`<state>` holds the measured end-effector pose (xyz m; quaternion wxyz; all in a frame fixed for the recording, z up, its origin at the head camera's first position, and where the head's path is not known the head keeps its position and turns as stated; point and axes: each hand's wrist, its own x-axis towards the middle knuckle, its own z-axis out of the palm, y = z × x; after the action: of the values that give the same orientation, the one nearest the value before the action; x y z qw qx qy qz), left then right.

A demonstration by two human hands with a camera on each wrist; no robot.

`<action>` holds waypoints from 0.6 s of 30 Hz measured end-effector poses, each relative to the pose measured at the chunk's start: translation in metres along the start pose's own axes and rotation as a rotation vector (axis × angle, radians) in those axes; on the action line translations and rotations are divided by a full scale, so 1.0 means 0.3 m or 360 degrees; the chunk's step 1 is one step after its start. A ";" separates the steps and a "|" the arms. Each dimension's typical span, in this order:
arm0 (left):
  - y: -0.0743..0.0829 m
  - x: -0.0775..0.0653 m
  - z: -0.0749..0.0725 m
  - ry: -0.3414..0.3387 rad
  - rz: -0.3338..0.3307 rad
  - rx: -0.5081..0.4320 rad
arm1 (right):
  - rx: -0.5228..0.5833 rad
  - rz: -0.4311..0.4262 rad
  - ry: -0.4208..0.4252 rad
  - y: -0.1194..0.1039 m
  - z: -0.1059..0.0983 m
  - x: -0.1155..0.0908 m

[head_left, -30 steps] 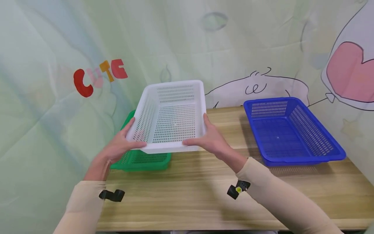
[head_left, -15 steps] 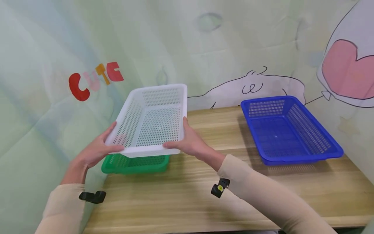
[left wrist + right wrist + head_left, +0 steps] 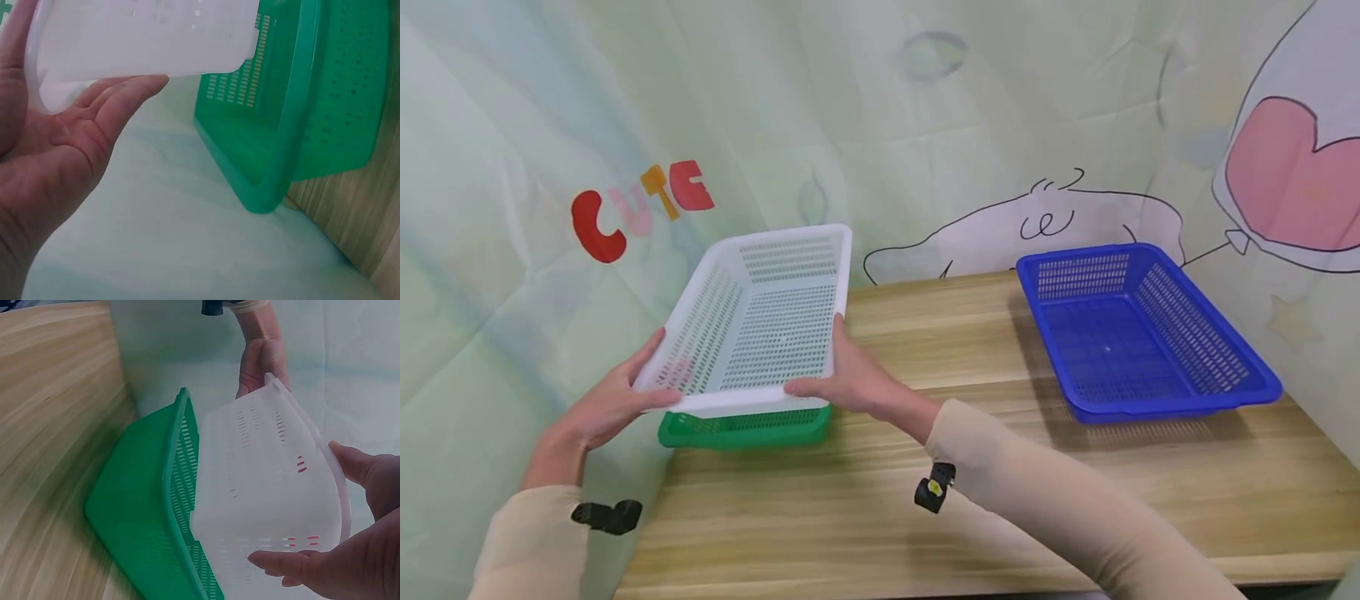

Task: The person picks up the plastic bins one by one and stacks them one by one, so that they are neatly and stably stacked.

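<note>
A white plastic basket (image 3: 782, 333) with slotted sides is held up by both hands, tilted a little, above the green basket (image 3: 748, 429) on the table. My left hand (image 3: 613, 400) grips its near left corner, thumb over the rim and fingers beneath. At the near right corner my right hand (image 3: 857, 375) holds it the same way, thumb on the rim. In the right wrist view the white basket's (image 3: 262, 481) base sits close to the green basket's (image 3: 144, 494) opening. The white one hides most of the green one in the head view.
A blue basket (image 3: 1150, 350) stands on the right of the wooden table (image 3: 925, 492). A printed curtain (image 3: 820, 108) hangs behind and along the left, close beside the green basket and my left arm.
Both hands have carried the white basket left and lowered it slightly, bringing it over the green basket. The green and blue baskets stay on the table; the head view has shifted slightly.
</note>
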<state>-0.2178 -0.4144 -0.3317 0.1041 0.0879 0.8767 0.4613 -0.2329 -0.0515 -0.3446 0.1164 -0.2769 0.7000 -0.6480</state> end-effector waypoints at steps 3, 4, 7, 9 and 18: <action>-0.020 -0.010 -0.016 0.0015 -0.0014 0.0009 | -0.0023 0.0008 -0.0031 -0.001 0.015 0.008; -0.028 -0.012 -0.021 0.0019 -0.0018 0.0013 | -0.0028 0.0021 -0.0037 0.000 0.019 0.011; -0.047 -0.016 -0.032 0.0019 -0.0024 0.0002 | -0.0061 0.0068 -0.0049 0.002 0.029 0.016; -0.057 -0.018 -0.035 0.0008 -0.0018 -0.0023 | -0.0075 0.0098 -0.0057 0.005 0.033 0.017; -0.096 -0.026 -0.026 -0.0022 -0.0037 -0.0088 | -0.0122 0.0106 -0.0105 0.038 0.044 0.029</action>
<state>-0.2141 -0.4387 -0.3504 0.1180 0.0781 0.8639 0.4835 -0.2359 -0.0671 -0.3557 0.1503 -0.2788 0.7289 -0.6070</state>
